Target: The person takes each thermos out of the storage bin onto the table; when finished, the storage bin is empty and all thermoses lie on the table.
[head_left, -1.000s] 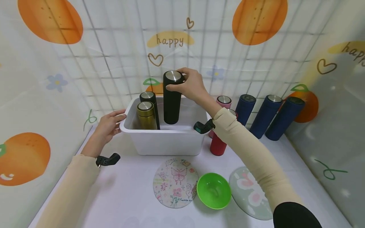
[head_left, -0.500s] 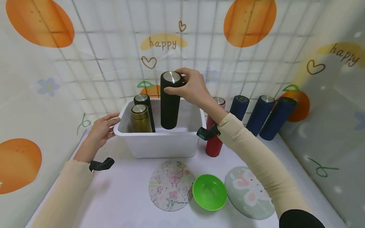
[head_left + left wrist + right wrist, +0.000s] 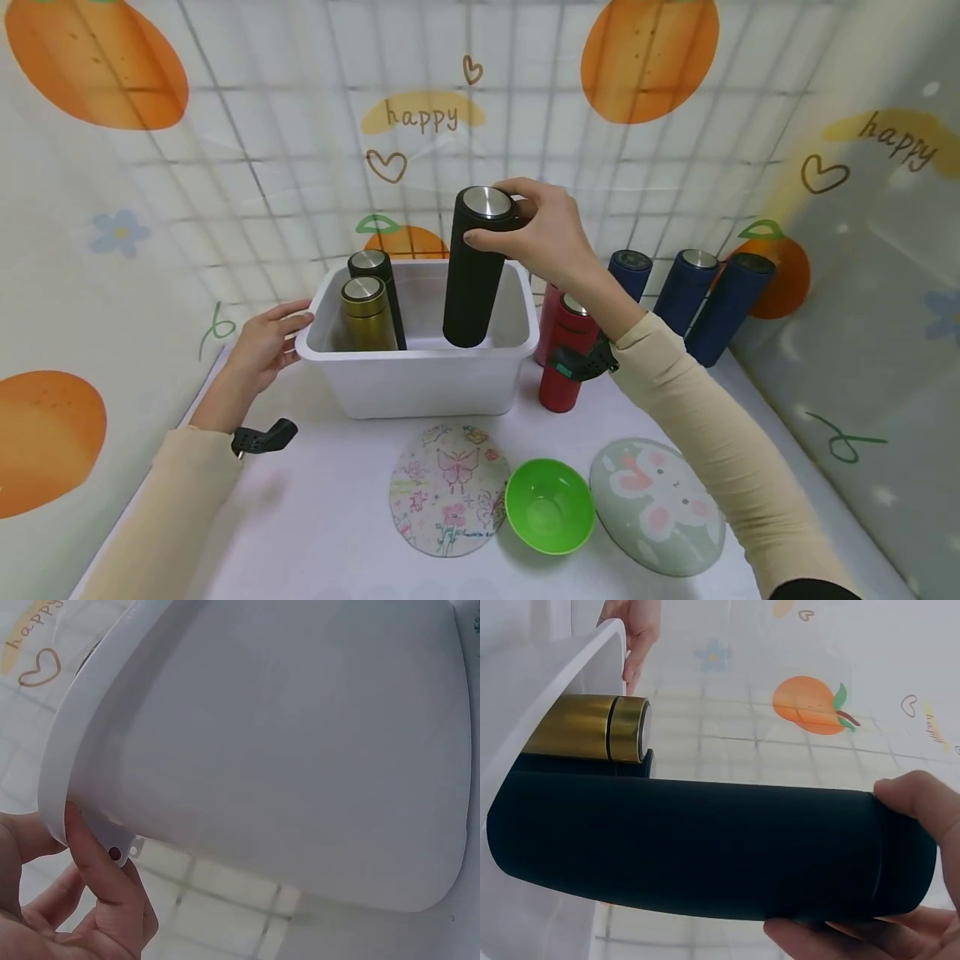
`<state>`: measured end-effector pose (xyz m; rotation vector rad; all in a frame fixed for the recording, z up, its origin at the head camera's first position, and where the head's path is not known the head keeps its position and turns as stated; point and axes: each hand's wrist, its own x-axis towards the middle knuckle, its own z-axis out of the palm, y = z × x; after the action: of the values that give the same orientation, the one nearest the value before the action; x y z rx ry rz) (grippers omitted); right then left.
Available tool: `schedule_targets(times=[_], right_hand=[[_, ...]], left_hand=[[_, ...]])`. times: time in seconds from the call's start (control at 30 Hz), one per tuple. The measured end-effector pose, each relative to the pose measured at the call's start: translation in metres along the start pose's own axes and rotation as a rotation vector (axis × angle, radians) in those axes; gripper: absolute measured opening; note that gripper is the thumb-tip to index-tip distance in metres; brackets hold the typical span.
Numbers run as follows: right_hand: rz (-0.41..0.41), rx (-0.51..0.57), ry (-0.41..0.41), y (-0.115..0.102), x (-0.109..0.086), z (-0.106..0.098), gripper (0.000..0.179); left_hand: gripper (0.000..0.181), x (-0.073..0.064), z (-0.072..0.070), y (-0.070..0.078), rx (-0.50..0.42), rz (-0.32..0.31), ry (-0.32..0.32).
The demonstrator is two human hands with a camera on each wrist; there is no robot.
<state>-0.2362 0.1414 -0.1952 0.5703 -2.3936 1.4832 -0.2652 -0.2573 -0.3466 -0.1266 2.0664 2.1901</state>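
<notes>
My right hand (image 3: 543, 229) grips a tall black thermos (image 3: 476, 271) near its steel-topped lid, thumb in front and fingers behind. The thermos leans a little, its lower end inside the white plastic bin (image 3: 420, 379). In the right wrist view the black thermos (image 3: 697, 847) reaches from my fingers into the bin. At the bin's left end, my left hand (image 3: 266, 346) pinches the rim; the left wrist view has the thumb and a finger at the rim (image 3: 64, 757). Inside, on the left, stand a gold thermos (image 3: 369, 317) and another black thermos (image 3: 378, 271).
Right of the bin stand red bottles (image 3: 562, 367), one partly behind my forearm. Several blue bottles (image 3: 686, 287) lean farther right by the wall. In front lie a butterfly-print round mat (image 3: 448, 492), a green bowl (image 3: 551, 508) and a bunny-print mat (image 3: 652, 508).
The black thermos in my right hand has shifted right within the bin and now tilts slightly. The left hand stays at the bin's rim. The head view has turned slightly.
</notes>
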Motion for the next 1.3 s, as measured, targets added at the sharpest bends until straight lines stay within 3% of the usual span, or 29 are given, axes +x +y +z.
schedule_targets(times=[0.43, 0.83, 1.1, 1.3], right_hand=[[-0.016, -0.086, 0.037, -0.005, -0.022, -0.024, 0.061], [-0.057, 0.039, 0.076, -0.025, -0.028, -0.049, 0.053], [-0.062, -0.002, 0.058, -0.039, -0.039, -0.061, 0.052], [-0.060, -0.084, 0.062, -0.038, -0.052, -0.069, 0.050]], left_hand=[[0.056, 0.002, -0.001, -0.003, -0.024, -0.009, 0.000], [0.053, 0.002, -0.001, -0.003, -0.032, 0.024, -0.012], [0.052, -0.001, -0.003, -0.003, -0.037, 0.024, -0.004], [0.050, 0.001, 0.002, -0.006, -0.005, 0.034, 0.010]])
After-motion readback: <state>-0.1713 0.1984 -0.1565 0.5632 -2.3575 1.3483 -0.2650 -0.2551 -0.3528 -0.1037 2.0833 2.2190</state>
